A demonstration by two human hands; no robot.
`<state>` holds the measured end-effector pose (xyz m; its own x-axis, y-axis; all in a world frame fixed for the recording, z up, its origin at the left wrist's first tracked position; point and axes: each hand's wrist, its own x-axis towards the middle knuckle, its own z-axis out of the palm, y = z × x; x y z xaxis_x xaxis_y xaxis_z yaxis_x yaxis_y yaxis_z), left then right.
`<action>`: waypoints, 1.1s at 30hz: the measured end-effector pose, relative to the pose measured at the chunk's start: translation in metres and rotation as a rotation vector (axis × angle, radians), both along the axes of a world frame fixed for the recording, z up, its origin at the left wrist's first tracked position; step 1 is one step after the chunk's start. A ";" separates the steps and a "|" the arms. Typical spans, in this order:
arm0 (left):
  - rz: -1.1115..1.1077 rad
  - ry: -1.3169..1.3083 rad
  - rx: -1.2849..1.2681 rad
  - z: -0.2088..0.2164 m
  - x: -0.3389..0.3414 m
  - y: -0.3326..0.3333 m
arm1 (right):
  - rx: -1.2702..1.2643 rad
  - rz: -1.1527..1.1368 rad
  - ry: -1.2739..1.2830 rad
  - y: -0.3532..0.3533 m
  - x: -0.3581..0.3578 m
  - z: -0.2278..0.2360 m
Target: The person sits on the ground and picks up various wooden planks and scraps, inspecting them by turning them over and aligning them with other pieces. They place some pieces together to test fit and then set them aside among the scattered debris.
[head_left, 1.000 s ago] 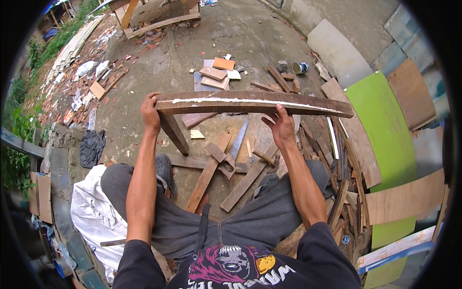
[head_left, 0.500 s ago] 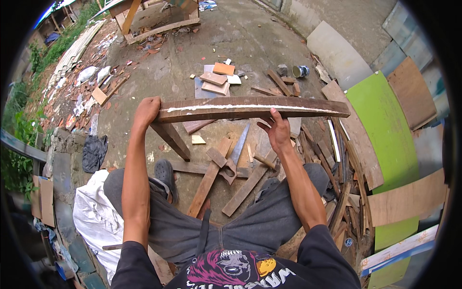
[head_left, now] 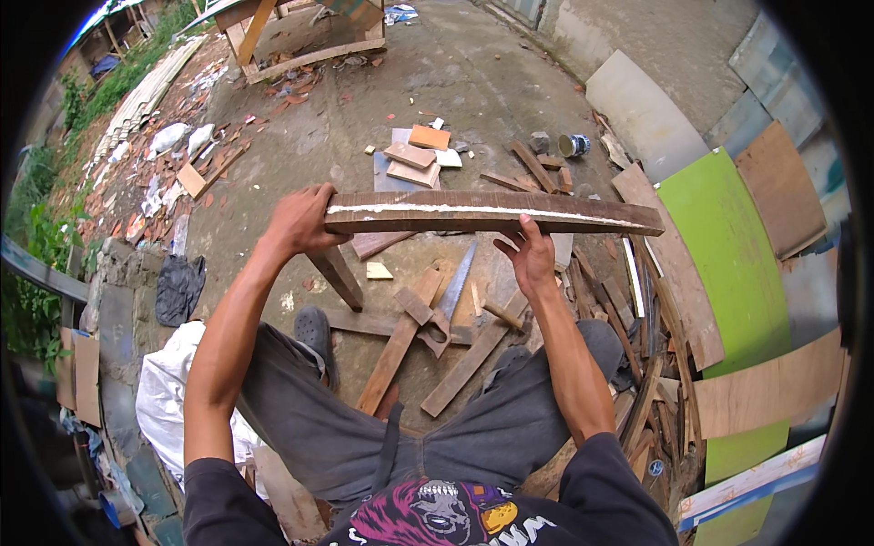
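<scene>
A dark brown wooden beam point(head_left: 437, 198) spans the view in front of me, with a line of white paste along the side toward me. My left hand point(head_left: 305, 218) is wrapped over its left end. At the beam's lower edge, right of its middle, is my right hand point(head_left: 530, 259); one fingertip presses the near side and the other fingers are bent. A second wooden piece point(head_left: 339, 280) slants down below the left end; whether it joins the beam is hidden. Below lie a handsaw point(head_left: 455, 282) and a hammer-like wooden tool point(head_left: 503, 311).
Wood offcuts point(head_left: 410, 164) and a tin can point(head_left: 574, 146) lie beyond the beam. Scrap timber point(head_left: 619, 300) is piled at the right beside a green panel point(head_left: 719, 246). A white sack point(head_left: 173, 409) sits by my left leg. A wooden frame point(head_left: 314, 59) stands far ahead.
My left hand has shifted right and turned, now wrapped over the beam's end. The beam has moved slightly right and its right end sits lower. My left elbow has swung outward.
</scene>
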<state>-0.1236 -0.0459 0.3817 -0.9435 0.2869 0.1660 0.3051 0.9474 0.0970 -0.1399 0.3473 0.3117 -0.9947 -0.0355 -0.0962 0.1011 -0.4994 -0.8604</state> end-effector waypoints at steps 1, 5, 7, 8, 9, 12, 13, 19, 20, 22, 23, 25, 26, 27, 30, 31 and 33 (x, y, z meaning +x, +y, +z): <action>0.027 0.015 -0.014 -0.004 0.000 -0.001 | -0.003 -0.001 0.000 -0.001 0.000 0.000; 0.046 0.066 0.014 -0.009 -0.003 -0.003 | -0.013 0.000 0.003 -0.001 -0.003 0.002; 0.066 0.060 0.021 -0.009 -0.004 -0.002 | 0.014 0.029 -0.013 0.002 -0.002 0.005; 0.078 0.059 0.022 -0.008 -0.005 -0.003 | 0.038 0.057 -0.026 0.002 0.000 0.011; 0.067 0.080 0.036 -0.009 -0.004 -0.005 | 0.063 0.085 -0.038 0.003 0.002 0.017; 0.042 0.127 0.058 -0.011 -0.004 -0.014 | 0.283 0.221 -0.142 0.010 0.004 0.029; 0.045 0.131 0.051 -0.011 -0.003 -0.016 | 0.435 0.341 -0.189 0.018 0.005 0.035; 0.021 0.154 -0.002 -0.011 -0.005 -0.014 | 0.735 0.391 0.044 0.018 0.015 0.125; 0.013 0.159 -0.003 -0.013 -0.005 -0.015 | 0.735 0.292 0.133 0.011 0.005 0.136; 0.000 0.153 -0.011 -0.012 -0.005 -0.007 | 0.699 0.108 0.183 0.010 -0.024 0.142; -0.006 0.156 -0.012 -0.011 -0.006 -0.002 | 0.696 0.058 0.198 0.010 -0.036 0.143; -0.007 0.142 -0.020 -0.009 -0.006 0.000 | 0.678 -0.034 0.228 0.011 -0.059 0.135; -0.001 0.132 -0.027 -0.010 -0.006 -0.003 | 0.649 -0.041 0.225 0.011 -0.072 0.130; 0.003 0.137 -0.001 -0.011 -0.006 -0.002 | 0.626 -0.051 0.217 0.014 -0.080 0.125; -0.011 0.174 0.027 -0.012 -0.006 -0.003 | 0.629 -0.047 0.240 0.017 -0.092 0.117; -0.009 0.172 0.028 -0.012 -0.006 -0.004 | 0.629 -0.031 0.265 0.019 -0.092 0.115; 0.001 0.169 0.024 -0.010 -0.005 -0.009 | 0.621 0.033 0.337 0.011 -0.082 0.119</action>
